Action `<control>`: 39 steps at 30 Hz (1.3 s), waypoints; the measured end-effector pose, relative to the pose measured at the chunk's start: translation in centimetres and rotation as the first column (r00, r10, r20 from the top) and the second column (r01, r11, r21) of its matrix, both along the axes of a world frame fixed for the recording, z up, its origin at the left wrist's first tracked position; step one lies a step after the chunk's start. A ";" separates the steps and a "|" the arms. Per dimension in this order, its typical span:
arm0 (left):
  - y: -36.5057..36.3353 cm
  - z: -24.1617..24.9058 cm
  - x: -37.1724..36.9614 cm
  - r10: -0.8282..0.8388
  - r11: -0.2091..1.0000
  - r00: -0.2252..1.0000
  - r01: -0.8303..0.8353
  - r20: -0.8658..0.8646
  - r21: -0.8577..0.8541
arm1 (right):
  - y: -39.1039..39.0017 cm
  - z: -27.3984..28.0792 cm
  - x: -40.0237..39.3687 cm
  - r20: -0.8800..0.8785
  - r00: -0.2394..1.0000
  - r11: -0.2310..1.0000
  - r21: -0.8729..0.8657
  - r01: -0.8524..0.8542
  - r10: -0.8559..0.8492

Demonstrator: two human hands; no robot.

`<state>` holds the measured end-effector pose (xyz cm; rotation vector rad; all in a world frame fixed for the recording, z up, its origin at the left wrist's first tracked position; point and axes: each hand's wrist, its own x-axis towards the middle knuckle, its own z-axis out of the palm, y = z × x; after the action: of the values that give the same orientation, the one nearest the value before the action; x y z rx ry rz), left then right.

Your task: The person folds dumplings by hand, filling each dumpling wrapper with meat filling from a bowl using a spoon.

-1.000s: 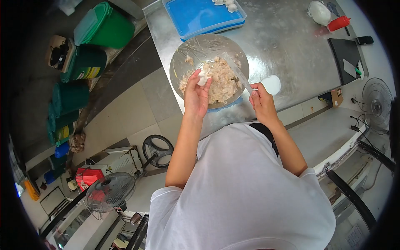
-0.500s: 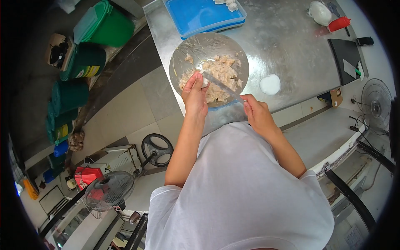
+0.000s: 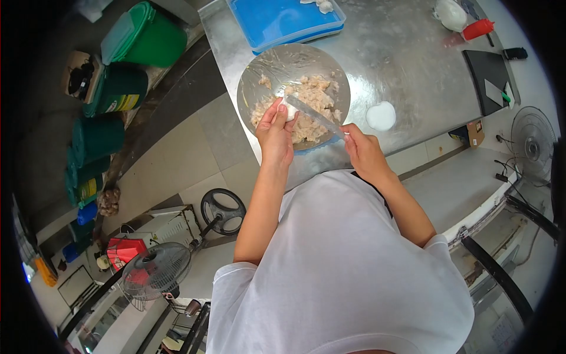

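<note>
Over a wide metal bowl [image 3: 254, 71] of pale minced filling [image 3: 318, 97], my left hand [image 3: 276, 137] is closed around a white dumpling wrapper [image 3: 288, 109]. My right hand [image 3: 365, 154] grips one end of a flat metal spatula [image 3: 315, 115]. The spatula's far end is at the wrapper in my left fingers; whether filling lies on it is too small to tell. To the right of the bowl, a stack of round white wrappers [image 3: 381, 116] lies on the steel table [image 3: 407, 76]. Beyond the bowl stands a blue tray [image 3: 280, 20] with several white dumplings [image 3: 323, 6] in its corner.
At the table's far right are a red squeeze bottle [image 3: 477, 29], a white rounded object [image 3: 451, 15] and a black board [image 3: 488, 82]. Green bins [image 3: 153, 38] line the floor on the left. A standing fan [image 3: 154, 268] is at lower left.
The spatula's tip has shifted slightly up and left against the wrapper, and its flat face shows more. More of the white wrapper is visible in my left fingers.
</note>
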<state>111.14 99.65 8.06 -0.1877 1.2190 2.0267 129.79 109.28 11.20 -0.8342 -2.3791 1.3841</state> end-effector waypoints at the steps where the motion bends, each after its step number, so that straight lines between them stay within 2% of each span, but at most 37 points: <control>1: 0.1 -0.1 0.1 -0.007 1.000 1.000 0.006 -0.013 -0.022 | 0.3 0.0 0.0 0.039 0.999 0.999 0.025 0.023 -0.024; 3: -0.1 -0.4 0.2 -0.005 0.998 0.999 0.002 -0.043 -0.068 | 1.0 -0.2 -0.2 0.110 0.992 0.996 0.073 0.052 -0.060; 6: -0.5 -1.0 0.1 0.027 0.999 1.000 -0.027 -0.007 -0.020 | 1.7 0.4 0.2 0.130 0.987 0.993 -0.056 0.103 -0.095; 9: -0.6 -1.1 -0.3 0.005 0.998 0.998 -0.010 0.070 0.069 | 0.7 0.7 0.2 0.002 1.000 0.993 -0.113 0.020 -0.020; 12: -0.6 -0.5 -0.4 -0.048 0.993 0.998 0.043 0.043 0.114 | 1.5 -0.9 0.0 0.076 0.994 0.996 -0.030 0.080 -0.077; 15: -0.7 -0.4 -0.6 -0.099 0.986 0.994 0.092 0.044 0.142 | 1.6 0.6 0.2 0.069 0.992 0.986 -0.126 0.109 -0.101; 17: -0.9 -0.7 -0.6 -0.121 0.984 0.993 0.117 0.017 0.131 | 1.0 0.6 0.3 0.028 0.999 0.990 -0.136 0.049 -0.046; 18: -0.7 -0.8 -0.6 -0.136 0.982 0.991 0.134 0.003 0.131 | 1.0 0.7 0.4 0.006 1.000 0.991 -0.134 0.023 -0.022; 21: -0.8 -0.9 -0.7 -0.119 0.986 0.993 0.121 -0.025 0.117 | 2.3 -0.2 0.7 0.085 0.996 0.999 0.028 0.037 -0.039; 24: -0.6 -0.4 -0.6 -0.073 0.990 0.997 0.070 0.018 0.119 | 2.1 1.0 1.0 0.103 0.985 0.990 -0.033 0.141 -0.137; 28: -0.3 -0.5 -0.4 -0.018 0.990 0.992 0.000 0.124 0.139 | 0.4 1.0 1.2 -0.031 0.999 0.999 0.035 -0.011 0.012; 31: 0.1 -0.3 -0.2 0.011 0.989 0.982 -0.039 0.190 0.141 | 0.7 -0.2 1.6 0.067 0.997 0.997 0.062 0.033 -0.037; 34: -0.3 -0.6 -0.2 0.039 0.986 0.972 -0.075 0.233 0.148 | 1.0 -0.6 1.8 0.065 0.991 0.986 0.127 0.109 -0.118; 37: -0.2 -0.6 -0.2 0.034 0.987 0.971 -0.070 0.235 0.147 | 0.2 0.1 1.9 -0.017 0.999 0.998 0.050 0.043 -0.042; 39: -0.1 -0.4 -0.2 0.021 0.988 0.973 -0.055 0.232 0.144 | 0.1 -0.8 1.9 -0.009 0.999 0.998 0.053 0.044 -0.044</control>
<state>110.97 99.53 7.66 -0.3645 0.9227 2.0544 131.67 109.41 10.43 -0.8597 -2.3660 1.2988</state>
